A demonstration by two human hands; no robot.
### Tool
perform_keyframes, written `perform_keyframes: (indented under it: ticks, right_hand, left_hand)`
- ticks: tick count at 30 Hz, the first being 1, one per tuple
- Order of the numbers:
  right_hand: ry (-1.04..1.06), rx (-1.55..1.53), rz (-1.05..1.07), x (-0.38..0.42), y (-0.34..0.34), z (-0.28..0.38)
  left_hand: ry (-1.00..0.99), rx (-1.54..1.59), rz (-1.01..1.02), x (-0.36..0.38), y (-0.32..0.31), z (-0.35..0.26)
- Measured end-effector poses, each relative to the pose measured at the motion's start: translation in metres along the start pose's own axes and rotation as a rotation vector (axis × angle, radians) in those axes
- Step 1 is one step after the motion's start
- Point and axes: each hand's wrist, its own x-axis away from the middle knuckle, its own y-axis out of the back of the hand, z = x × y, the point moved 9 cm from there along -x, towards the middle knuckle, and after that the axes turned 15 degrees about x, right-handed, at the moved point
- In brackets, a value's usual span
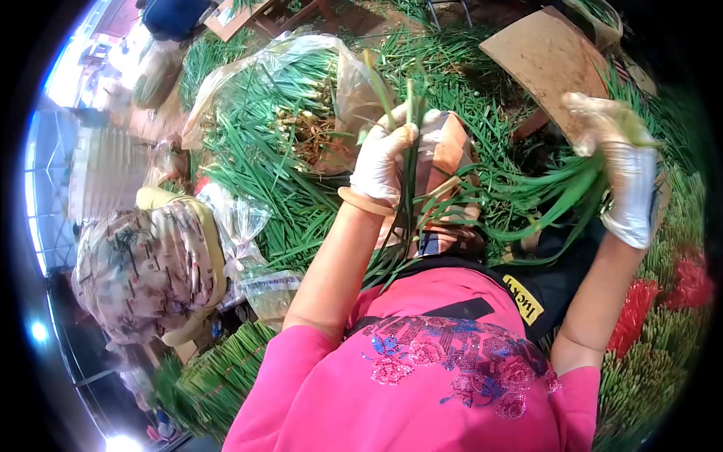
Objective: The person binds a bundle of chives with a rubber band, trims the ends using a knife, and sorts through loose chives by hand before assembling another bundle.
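My left hand [382, 162], in a whitish glove with a tan band at the wrist, is closed around a few garlic chive stalks [409, 169]. Their tips stand up above the fingers and the lower part hangs down towards my lap. Off to the right, my right hand [621, 154], gloved too and slightly blurred, grips a loose bunch of long flat garlic chive leaves [561, 188]. Those leaves droop leftwards over my dark apron [553, 256]. A pale stalk end shows beside its fingers.
A clear plastic bag [350, 64] lies open around a heap of chives [290, 94] ahead on the left. A brown board [538, 56] leans at upper right. Chive bundles [648, 384] with red ties [633, 316] line the right side. Another person [147, 264] bends at left.
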Motion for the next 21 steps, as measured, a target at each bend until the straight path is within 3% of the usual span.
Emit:
perform_keyframes:
  ticks: [1, 3, 5, 7, 10, 12, 13, 15, 17, 19, 21]
  right_hand:
    - [0.125, -0.097, 0.152, 0.004, -0.029, 0.008]
    - [0.137, -0.241, 0.311, 0.015, -0.072, 0.017]
    - [0.187, -0.182, 0.381, 0.019, -0.096, 0.022]
    - [0.248, -0.091, 0.359, 0.019, -0.112, 0.022]
    - [0.346, 0.147, 0.250, 0.015, -0.117, 0.024]
    - [0.272, 0.145, 0.302, 0.013, -0.121, 0.021]
    - [0.232, 0.144, 0.332, 0.012, -0.124, 0.017]
    - [0.348, 0.138, 0.326, 0.007, -0.128, 0.017]
    - [0.209, -0.152, 0.428, -0.003, -0.121, 0.011]
    - [0.186, -0.076, 0.131, -0.036, -0.060, 0.008]
    - [0.048, -0.166, -0.120, -0.060, 0.016, 0.009]
  left_hand:
    - [0.018, -0.045, -0.048, 0.004, -0.005, 0.004]
    - [0.014, -0.068, 0.035, 0.002, -0.013, 0.014]
    - [0.050, -0.051, 0.002, 0.008, -0.030, 0.020]
    - [0.091, -0.154, -0.009, 0.011, -0.027, 0.026]
    - [-0.013, -0.336, 0.000, 0.011, -0.032, 0.027]
    - [-0.026, -0.398, 0.099, 0.012, -0.043, 0.032]
    - [-0.068, -0.579, 0.096, 0.011, -0.040, 0.031]
    - [-0.092, -0.837, 0.115, 0.011, -0.036, 0.032]
    - [-0.044, -1.004, 0.211, 0.008, -0.024, 0.037]
    - [0.081, -0.924, 0.129, 0.014, -0.003, 0.028]
    - [0.249, -0.566, -0.141, 0.033, 0.016, 0.013]
